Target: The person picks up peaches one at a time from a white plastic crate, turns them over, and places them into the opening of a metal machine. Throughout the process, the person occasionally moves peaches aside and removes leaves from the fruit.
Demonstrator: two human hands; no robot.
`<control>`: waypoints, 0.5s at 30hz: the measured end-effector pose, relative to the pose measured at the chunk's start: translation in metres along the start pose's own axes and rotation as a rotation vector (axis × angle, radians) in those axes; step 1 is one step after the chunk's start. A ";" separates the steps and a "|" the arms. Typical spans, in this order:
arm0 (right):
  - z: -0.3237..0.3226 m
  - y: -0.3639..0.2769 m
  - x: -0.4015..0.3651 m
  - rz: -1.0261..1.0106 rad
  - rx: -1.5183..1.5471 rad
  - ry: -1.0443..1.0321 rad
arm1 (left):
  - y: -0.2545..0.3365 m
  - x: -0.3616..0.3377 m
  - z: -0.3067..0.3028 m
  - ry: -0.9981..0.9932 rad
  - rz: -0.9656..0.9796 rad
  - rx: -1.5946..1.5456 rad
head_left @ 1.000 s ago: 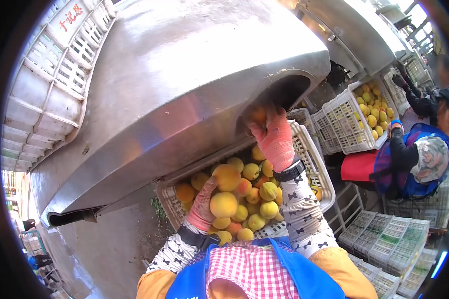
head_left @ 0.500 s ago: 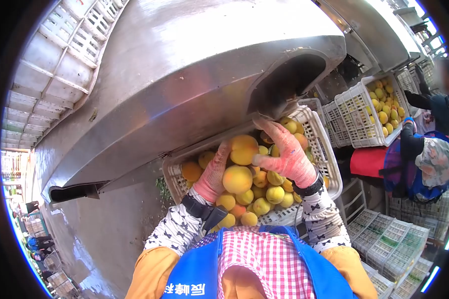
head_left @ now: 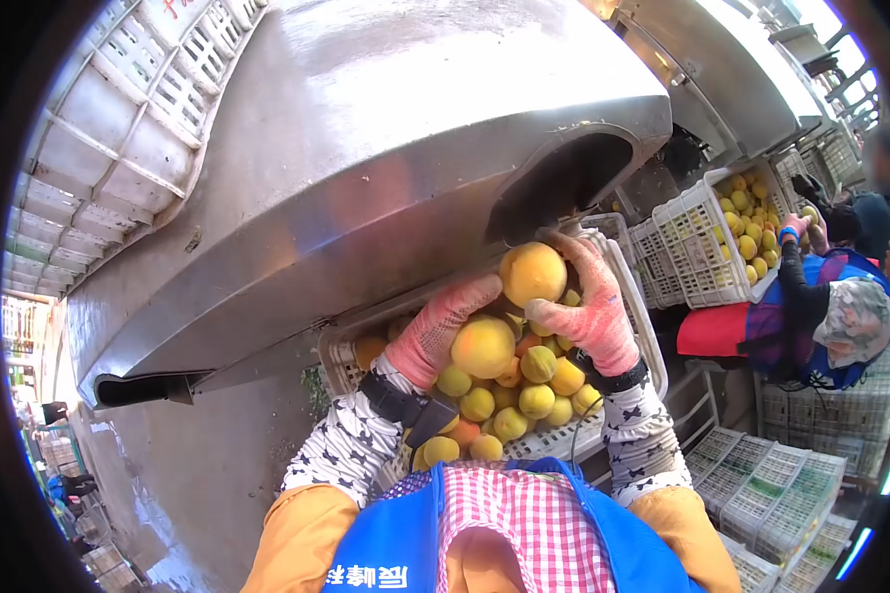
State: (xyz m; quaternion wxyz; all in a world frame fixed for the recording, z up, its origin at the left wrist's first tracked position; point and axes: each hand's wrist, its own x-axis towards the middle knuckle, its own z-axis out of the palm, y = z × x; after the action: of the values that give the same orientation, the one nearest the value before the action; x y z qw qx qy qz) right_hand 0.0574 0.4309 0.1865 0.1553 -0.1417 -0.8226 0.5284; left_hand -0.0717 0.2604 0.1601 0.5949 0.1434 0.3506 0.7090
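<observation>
My right hand (head_left: 593, 311), in a pink glove, curls its thumb and fingers around a large yellow peach (head_left: 534, 274) above the crate. My left hand (head_left: 435, 336), gloved the same way, is closed against a second big peach (head_left: 483, 346); its fingertips reach close to the first one, and its thumb is hidden. Below both hands a white plastic crate (head_left: 653, 341) holds many yellow and orange peaches (head_left: 509, 423). Just beyond them is the dark opening (head_left: 564, 183) of a metal machine.
The curved metal machine (head_left: 386, 128) fills the far side. White crates (head_left: 129, 138) stand at upper left. To the right, a co-worker (head_left: 831, 296) handles fruit at another peach crate (head_left: 707, 242). Stacked crates (head_left: 771, 484) stand at lower right.
My right hand was spread beside the upper peach and now grips it, slightly higher. My left hand stays at the lower peach. The co-worker's hands have come to the other crate.
</observation>
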 end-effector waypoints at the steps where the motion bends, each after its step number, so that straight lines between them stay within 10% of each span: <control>1: 0.004 0.000 -0.001 -0.073 -0.196 0.090 | -0.002 0.002 0.004 -0.011 0.004 -0.034; 5: -0.001 0.005 -0.008 0.035 0.464 0.060 | 0.009 0.008 0.002 -0.045 0.044 -0.023; 9: -0.017 -0.010 0.014 0.013 0.114 -0.074 | 0.012 0.016 -0.004 -0.070 -0.081 -0.025; 12: 0.018 0.034 0.041 -0.208 -0.454 0.457 | -0.025 0.020 -0.015 0.149 0.574 0.722; 15: 0.046 0.060 0.053 -0.186 -0.595 0.544 | -0.048 0.007 -0.027 0.216 0.226 0.280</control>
State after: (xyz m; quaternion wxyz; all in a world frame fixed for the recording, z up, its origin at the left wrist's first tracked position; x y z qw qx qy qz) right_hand -0.0058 0.4380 0.1188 0.3665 -0.2402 -0.8776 0.1944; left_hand -0.0546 0.2607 0.1074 0.4450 0.1862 0.4889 0.7269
